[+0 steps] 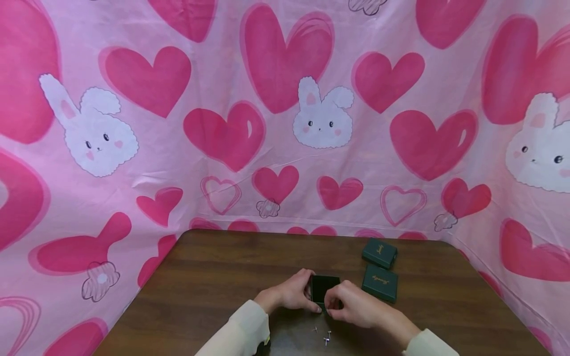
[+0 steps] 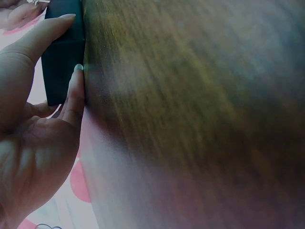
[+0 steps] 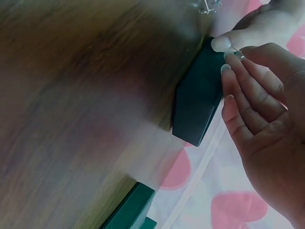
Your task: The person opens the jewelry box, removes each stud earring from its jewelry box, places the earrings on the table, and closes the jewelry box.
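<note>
A small dark green jewelry box (image 1: 325, 289) with a black inside sits open-topped on the table between the hands. My left hand (image 1: 294, 292) holds it by its left side; in the left wrist view the thumb (image 2: 52, 31) lies along one face and the fingers against another. Over the box's near right corner, my right hand (image 1: 356, 305) pinches a tiny silver piece that looks like a stud earring (image 3: 239, 54) between thumb and index finger. Several similar silver stud earrings (image 1: 327, 340) lie on the table in front of the box.
Two closed dark green boxes with gold lettering stand to the right, a farther box (image 1: 379, 253) and a nearer box (image 1: 380, 283). The brown wooden table (image 1: 213, 287) has a pink heart-and-rabbit cloth (image 1: 276, 163) hanging around it.
</note>
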Demonstrator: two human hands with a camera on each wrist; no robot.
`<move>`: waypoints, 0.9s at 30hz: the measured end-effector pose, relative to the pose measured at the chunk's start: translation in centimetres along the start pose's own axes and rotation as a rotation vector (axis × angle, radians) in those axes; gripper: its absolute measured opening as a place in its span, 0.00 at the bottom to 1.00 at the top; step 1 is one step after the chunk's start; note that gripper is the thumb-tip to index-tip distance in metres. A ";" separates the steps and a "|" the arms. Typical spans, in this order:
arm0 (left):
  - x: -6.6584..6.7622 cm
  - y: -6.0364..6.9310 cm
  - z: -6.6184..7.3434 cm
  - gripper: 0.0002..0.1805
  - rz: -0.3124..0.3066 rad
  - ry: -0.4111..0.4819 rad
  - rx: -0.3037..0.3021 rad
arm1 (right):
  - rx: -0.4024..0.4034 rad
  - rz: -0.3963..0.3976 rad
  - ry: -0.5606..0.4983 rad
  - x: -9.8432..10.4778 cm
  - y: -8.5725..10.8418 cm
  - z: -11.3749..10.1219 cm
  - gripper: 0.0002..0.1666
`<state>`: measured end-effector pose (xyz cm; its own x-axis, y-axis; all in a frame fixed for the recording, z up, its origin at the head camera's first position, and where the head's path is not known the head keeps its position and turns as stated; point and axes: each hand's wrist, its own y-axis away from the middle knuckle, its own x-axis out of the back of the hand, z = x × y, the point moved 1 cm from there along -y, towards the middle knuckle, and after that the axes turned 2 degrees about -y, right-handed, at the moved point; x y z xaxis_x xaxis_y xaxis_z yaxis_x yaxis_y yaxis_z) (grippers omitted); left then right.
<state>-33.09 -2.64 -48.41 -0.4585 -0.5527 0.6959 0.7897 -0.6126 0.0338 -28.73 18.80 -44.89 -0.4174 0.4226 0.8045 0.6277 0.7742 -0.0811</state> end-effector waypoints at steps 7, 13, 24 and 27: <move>-0.1 -0.1 -0.2 0.35 0.001 0.009 -0.007 | -0.033 -0.026 0.013 -0.4 0.1 -0.5 0.02; 0.0 0.1 -0.1 0.35 -0.001 0.010 -0.002 | -0.014 -0.049 0.025 -0.9 0.2 -0.6 0.05; 0.1 0.1 0.0 0.35 0.005 0.014 -0.008 | -0.052 -0.090 0.066 -1.5 0.4 -0.3 0.05; 0.0 0.2 0.0 0.35 0.009 0.012 -0.010 | -0.051 -0.101 0.074 -1.5 0.4 -0.3 0.05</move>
<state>-32.98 -2.76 -48.42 -0.4565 -0.5649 0.6874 0.7895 -0.6134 0.0202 -27.64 18.37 -46.00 -0.4318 0.3068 0.8482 0.6181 0.7855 0.0305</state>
